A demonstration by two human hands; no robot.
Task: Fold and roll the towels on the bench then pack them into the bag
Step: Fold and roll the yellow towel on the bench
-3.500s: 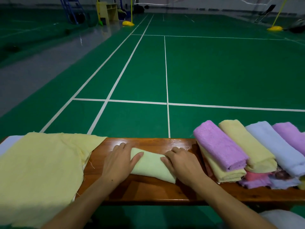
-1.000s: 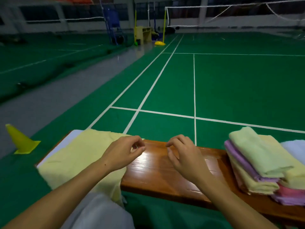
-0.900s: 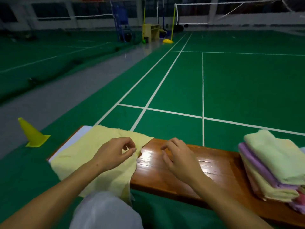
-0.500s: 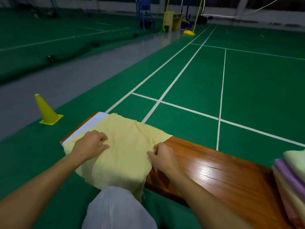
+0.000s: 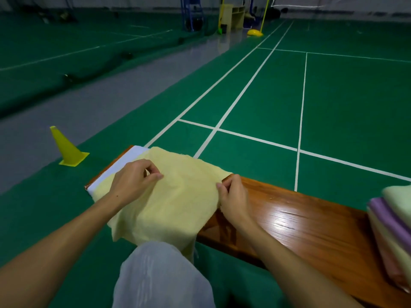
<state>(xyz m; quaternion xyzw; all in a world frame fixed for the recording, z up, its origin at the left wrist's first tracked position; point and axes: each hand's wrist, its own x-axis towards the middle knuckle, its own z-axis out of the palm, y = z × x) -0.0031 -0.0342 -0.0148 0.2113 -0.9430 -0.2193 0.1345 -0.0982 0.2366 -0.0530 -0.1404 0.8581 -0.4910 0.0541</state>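
A pale yellow towel [image 5: 178,196] lies spread flat over the left end of the wooden bench [image 5: 300,223], its near edge hanging over the front. My left hand [image 5: 135,176] rests on its left part with thumb and fingers pinching the cloth. My right hand [image 5: 231,196] pinches the towel's right edge. A white towel [image 5: 124,163] shows beneath the yellow one at the bench's far left end. Rolled towels [image 5: 391,221] in green, purple, yellow and pink are stacked at the right edge of view. No bag is visible.
A yellow cone [image 5: 66,147] stands on the floor left of the bench. My knee in pale trousers [image 5: 160,276] is just in front of the bench. Green court floor with white lines stretches beyond; a yellow post base [image 5: 254,33] and furniture stand far back.
The rolled green towel went onto the stack at the right. My view turned left, and both hands moved from the bare bench onto the spread yellow towel and took hold of it.
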